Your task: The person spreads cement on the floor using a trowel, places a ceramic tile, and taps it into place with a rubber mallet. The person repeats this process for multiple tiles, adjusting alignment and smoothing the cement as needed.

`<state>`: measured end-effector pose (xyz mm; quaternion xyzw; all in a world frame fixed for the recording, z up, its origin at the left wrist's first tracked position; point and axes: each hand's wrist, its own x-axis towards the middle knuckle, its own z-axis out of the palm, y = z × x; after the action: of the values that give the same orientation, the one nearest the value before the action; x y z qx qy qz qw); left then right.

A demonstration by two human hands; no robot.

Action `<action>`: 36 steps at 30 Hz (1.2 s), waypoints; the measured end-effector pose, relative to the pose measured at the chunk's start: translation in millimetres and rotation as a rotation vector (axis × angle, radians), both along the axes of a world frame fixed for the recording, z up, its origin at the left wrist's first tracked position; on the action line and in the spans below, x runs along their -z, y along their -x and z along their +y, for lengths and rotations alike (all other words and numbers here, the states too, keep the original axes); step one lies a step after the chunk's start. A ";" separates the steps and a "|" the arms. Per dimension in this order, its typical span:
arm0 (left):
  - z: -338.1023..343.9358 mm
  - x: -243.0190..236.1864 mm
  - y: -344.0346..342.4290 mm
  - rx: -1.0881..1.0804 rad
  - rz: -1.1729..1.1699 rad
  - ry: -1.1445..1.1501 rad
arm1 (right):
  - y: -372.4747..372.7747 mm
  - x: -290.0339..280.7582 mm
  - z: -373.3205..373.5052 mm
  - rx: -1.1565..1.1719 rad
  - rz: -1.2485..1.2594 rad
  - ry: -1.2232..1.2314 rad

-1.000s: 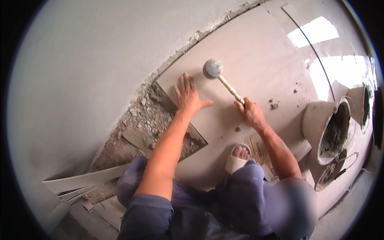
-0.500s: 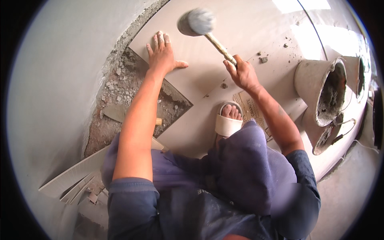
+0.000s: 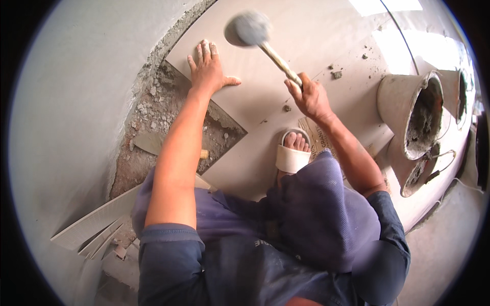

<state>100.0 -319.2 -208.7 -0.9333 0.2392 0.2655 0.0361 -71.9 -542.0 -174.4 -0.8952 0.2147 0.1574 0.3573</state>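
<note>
My left hand [image 3: 206, 71] lies flat on a large pale floor tile [image 3: 255, 97], fingers spread near the tile's left edge. In my right hand [image 3: 309, 97] is the wooden handle of a rubber mallet [image 3: 250, 28]. Its grey head is over the tile, slightly smeared by motion; I cannot tell whether it touches the surface. Below my left hand, a patch of rough mortar and rubble [image 3: 153, 117] lies bare beside the tile. A trowel [image 3: 148, 144] rests there, partly hidden behind my left forearm, its wooden handle end showing on the other side.
Mortar-crusted buckets [image 3: 408, 112] stand or lean at the right. A grey wall [image 3: 76, 102] rises on the left. Cut tile strips [image 3: 97, 214] lie at lower left. Small mortar crumbs [image 3: 337, 75] dot the tiles, and my sandalled foot [image 3: 293, 153] rests on them.
The mallet head has shifted slightly to the left, still held in my right hand. My left hand stays flat in nearly the same place.
</note>
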 end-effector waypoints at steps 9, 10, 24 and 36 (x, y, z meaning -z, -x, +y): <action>-19.2 -4.3 -3.0 0.041 -0.034 0.036 | -19.9 -18.5 -8.1 0.089 -0.172 0.014; -29.8 -4.7 -4.7 0.071 -0.049 0.048 | -24.0 -22.8 -12.0 0.107 -0.196 -0.034; -109.4 -7.6 -30.8 0.192 -0.017 0.070 | -56.1 -2.3 -77.9 0.308 -0.082 -0.044; -148.2 -21.8 -61.1 0.243 -0.039 -0.035 | -91.1 -9.0 -97.6 0.291 -0.050 0.067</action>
<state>161.1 -467.4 -186.9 -0.9017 0.3450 0.2451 0.0886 19.2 -639.6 -165.5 -0.8697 0.3385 0.0741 0.3514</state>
